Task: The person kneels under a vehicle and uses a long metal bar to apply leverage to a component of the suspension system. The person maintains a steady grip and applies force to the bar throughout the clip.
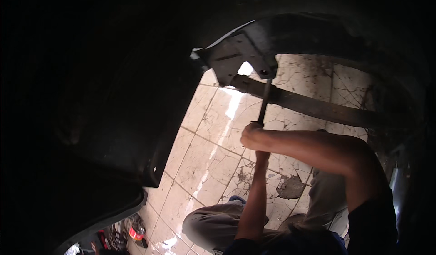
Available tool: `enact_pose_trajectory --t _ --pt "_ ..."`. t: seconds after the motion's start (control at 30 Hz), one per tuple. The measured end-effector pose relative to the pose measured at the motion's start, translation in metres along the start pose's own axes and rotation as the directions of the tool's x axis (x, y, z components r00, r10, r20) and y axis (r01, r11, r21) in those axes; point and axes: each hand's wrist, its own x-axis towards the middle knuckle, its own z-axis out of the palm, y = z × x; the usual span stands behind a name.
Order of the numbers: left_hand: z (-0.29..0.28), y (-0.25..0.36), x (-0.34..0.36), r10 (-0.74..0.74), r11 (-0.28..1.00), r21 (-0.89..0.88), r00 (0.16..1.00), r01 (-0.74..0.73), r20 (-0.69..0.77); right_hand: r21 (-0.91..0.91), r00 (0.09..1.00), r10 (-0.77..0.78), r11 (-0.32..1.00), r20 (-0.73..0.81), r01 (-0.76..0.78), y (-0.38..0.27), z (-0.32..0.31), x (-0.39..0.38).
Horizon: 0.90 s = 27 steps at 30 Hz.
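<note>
Right hand (252, 137) grasps bar (264, 104), axis steep, tip toward bracket (238, 48); left hand (262, 155): can't tell.

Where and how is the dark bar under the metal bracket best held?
Likely by its lower end, from below: the slender dark bar slants downward, its upper end sits up at the metal bracket, and the right hand wraps it low.
</note>
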Motion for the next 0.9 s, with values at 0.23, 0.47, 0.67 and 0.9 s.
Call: enact_pose_trajectory --t 0.23,0.47,0.67,0.9 --pt "0.0 0.001 -0.001 -0.067 0.992 -0.106 0.996 0.072 0.056 0.104 0.984 -0.067 0.993 0.162 0.051 0.013 -0.029 -0.003" --pt "0.002 -0.009 0.012 0.071 0.997 0.005 0.997 -0.072 0.023 0.197 0.999 0.045 0.98 -0.019 -0.041 0.017 -0.006 0.001" --pt "-0.007 -0.007 0.003 -0.054 0.992 0.114 0.998 0.058 -0.039 0.341 0.976 -0.076 0.94 0.206 0.001 0.018 -0.033 0.0" --pt "-0.002 -0.015 0.006 0.024 0.997 0.077 1.0 -0.024 -0.005 0.219 0.93 -0.132 0.974 0.342 0.058 0.012 -0.023 0.011"
